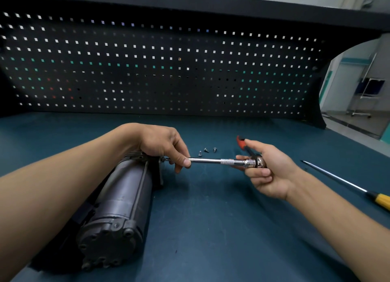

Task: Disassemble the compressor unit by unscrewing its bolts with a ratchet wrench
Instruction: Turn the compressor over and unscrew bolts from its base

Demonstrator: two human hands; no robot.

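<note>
Surface: dark teal matte bench mat (211, 222), backed by black perforated metal pegboard (147, 74) w/ square holes; black shelf (190, 0) overhead. Room is seen through gap at right: pale walls, grey floor, white wheeled stand (366, 91). Dark grey cylindrical metal compressor unit (122, 193) is laid on its side at left-centre of mat, partly under left forearm. Its long axis runs from the near end cap w/ bolt bosses, facing viewer, away and slightly right to far end. Chrome ratchet wrench (259, 162) w/ red-and-black handle is held above mat, right of that far end. Its smooth chrome extension bar (211, 160), knurled band near head, is set approx. left-right, tip at compressor's far end. Bar is pinched near tip by thumb and fingers of left hand (162, 144). Ratchet head is wrapped by curled fingers of right hand (270, 174), thumb laid on handle, which points away. Three small grey bolts (206, 150) are left loose on mat just beyond bar. Yellow-handled screwdriver (379, 199) w/ thin steel shaft is laid at far right.
</note>
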